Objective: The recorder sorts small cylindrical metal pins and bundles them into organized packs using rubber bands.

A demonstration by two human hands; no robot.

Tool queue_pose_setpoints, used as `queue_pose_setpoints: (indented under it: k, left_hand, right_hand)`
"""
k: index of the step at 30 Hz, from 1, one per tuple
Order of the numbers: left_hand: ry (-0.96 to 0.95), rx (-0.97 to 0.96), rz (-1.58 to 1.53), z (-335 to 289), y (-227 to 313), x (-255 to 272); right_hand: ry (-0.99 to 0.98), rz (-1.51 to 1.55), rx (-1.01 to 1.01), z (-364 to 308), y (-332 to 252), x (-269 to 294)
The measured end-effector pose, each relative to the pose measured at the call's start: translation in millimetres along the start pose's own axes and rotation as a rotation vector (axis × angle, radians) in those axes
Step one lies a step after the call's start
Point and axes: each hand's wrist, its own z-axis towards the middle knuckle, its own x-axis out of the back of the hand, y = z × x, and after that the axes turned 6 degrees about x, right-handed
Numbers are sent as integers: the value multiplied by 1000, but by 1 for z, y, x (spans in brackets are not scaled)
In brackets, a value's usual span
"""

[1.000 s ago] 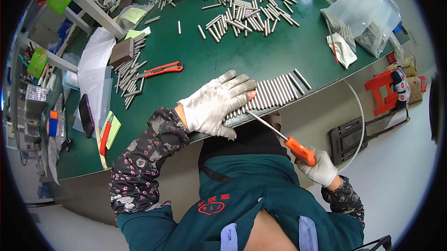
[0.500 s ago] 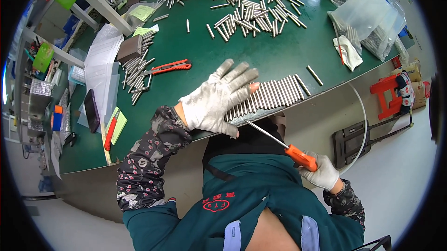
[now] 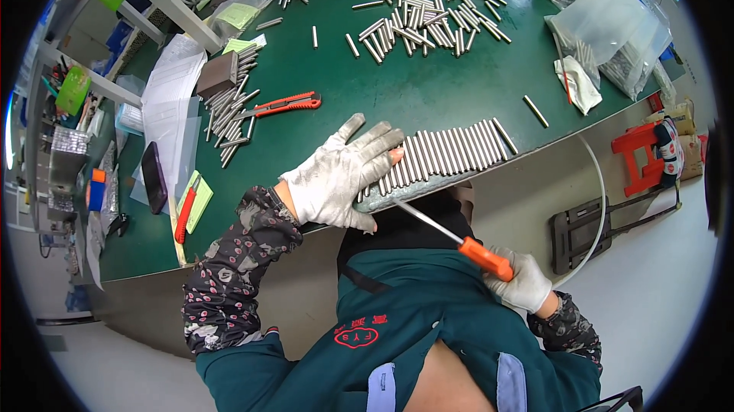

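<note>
A row of steel pins (image 3: 451,150) lies side by side along the table's front edge. My left hand (image 3: 336,179), in a whitish glove with bare fingertips, lies flat with fingers spread at the row's left end. Its fingertips reach over some pins, and the palm hides whatever is under it. My gloved right hand (image 3: 524,282) is wrapped round the orange handle of a screwdriver (image 3: 485,257), in front of the table edge. The metal shaft points up and left, its tip close to the pins' near ends; whether it touches them I cannot tell. One loose pin (image 3: 537,110) lies right of the row.
A large heap of pins (image 3: 413,18) covers the far table. To the left are a red utility knife (image 3: 288,104), a second red cutter (image 3: 184,213), a brown block (image 3: 218,74), a phone (image 3: 153,177) and papers. Plastic bags (image 3: 612,29) and a white cloth (image 3: 579,84) occupy the right.
My left hand has slid left and slightly nearer, uncovering more of the row. The screwdriver has shifted slightly left. The lone pin lies a little farther from the row's right end.
</note>
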Motion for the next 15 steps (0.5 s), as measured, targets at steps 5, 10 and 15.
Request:
queue_pose_setpoints:
  k: [5,10,15]
  left_hand:
    - [-24,17,-16,1,1,0]
    - [-25,18,-32,-1,3,2]
    - [7,41,-17,3,8,2]
  right_hand:
    - [0,16,-33,-2,-4,0]
    - [42,75,-49,-4,-2,2]
    - [109,83,-3,-13,22,9]
